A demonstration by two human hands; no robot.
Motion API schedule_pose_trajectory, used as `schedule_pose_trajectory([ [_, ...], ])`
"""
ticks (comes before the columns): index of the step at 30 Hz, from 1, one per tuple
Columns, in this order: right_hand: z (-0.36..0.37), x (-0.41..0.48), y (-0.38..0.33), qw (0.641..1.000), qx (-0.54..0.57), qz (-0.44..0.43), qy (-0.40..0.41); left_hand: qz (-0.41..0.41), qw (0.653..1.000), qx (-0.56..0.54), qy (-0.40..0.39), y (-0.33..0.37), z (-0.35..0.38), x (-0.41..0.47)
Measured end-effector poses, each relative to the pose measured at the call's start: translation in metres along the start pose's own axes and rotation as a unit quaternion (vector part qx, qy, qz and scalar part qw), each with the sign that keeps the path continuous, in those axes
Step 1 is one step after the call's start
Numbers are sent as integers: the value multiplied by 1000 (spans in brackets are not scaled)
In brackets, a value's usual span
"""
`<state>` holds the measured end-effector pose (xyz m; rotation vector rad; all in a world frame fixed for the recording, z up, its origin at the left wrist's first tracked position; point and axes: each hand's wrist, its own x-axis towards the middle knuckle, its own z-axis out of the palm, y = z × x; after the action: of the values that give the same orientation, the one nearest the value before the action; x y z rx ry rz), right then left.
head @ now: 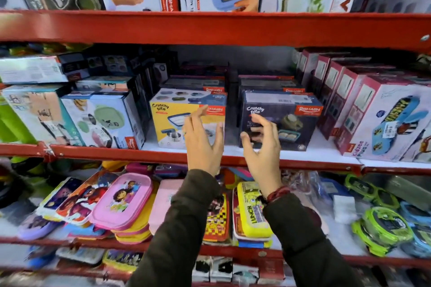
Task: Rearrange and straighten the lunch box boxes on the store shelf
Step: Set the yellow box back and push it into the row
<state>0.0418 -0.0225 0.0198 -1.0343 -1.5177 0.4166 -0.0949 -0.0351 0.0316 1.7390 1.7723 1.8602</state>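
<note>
A yellow "Crunchy bite" lunch box box (170, 121) stands at the front of the middle shelf (98, 150). A dark blue "Crunchy bite" box (289, 123) stands to its right, with a gap between them. My left hand (203, 144) is raised in front of the yellow box's right side, fingers spread, holding nothing. My right hand (263, 147) hovers before the dark box's left side, fingers curled apart and empty. More flat boxes (196, 82) are stacked behind both.
White and teal boxes (102, 119) crowd the shelf's left part. Pink and white boxes (373, 121) stand in a slanted row at right. The shelf above (210, 28) carries large boxes. Loose plastic lunch boxes (121, 200) fill the shelf below.
</note>
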Motion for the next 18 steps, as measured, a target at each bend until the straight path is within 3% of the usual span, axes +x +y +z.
schedule_pose_trajectory([
  [4, 28, -11, -8, 997, -3, 49, -64, -17, 999, -9, 27, -29, -30, 5],
  [11, 58, -12, -4, 976, -124, 128, -126, -185, 976, 115, -17, -80, -66, 15],
  [14, 63, -15, -2, 974, -153, 111, -126, -190, 973, 120, -50, -90, -71, 18],
  [18, 53, -18, -4, 985, -68, 96, -125, -169, 982, 74, -48, -88, -85, 17],
])
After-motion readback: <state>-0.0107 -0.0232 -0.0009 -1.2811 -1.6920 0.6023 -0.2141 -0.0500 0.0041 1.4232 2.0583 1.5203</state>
